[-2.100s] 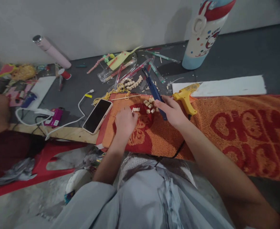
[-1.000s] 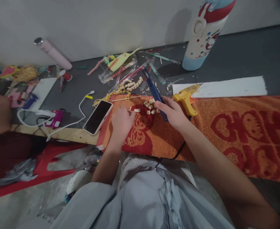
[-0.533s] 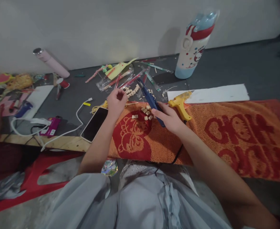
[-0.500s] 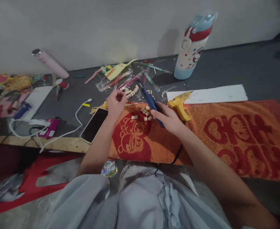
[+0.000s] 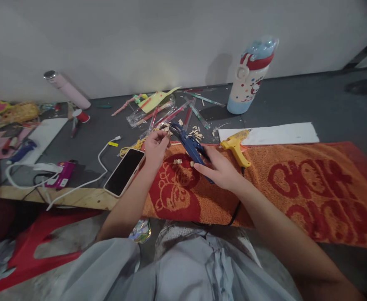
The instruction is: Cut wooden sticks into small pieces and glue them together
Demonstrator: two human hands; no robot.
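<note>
My right hand (image 5: 222,169) is wrapped round the handles of a blue plier-like cutter (image 5: 192,149), its head pointing up and left. Close to that head, my left hand (image 5: 156,146) is closed in a pinch; what lies between its fingertips is too small to make out. Below the cutter, short pale wooden pieces (image 5: 177,161) lie on an orange and red towel (image 5: 216,202). More small pale sticks (image 5: 196,133) are scattered on the dark table just beyond the cutter.
Right of my right hand lies a yellow glue gun (image 5: 237,147), near a white board (image 5: 280,133). A tall bottle (image 5: 247,81) stands behind. Left are a phone (image 5: 124,172), a white cable (image 5: 101,156) and a pink flask (image 5: 67,90). Plastic-wrapped pens (image 5: 198,116) lie at the back.
The cutter's head has come nearer to my left hand's fingertips, and its handles look more spread. The view has tilted up slightly. At the far left, another person's arm has mostly drawn out of view.
</note>
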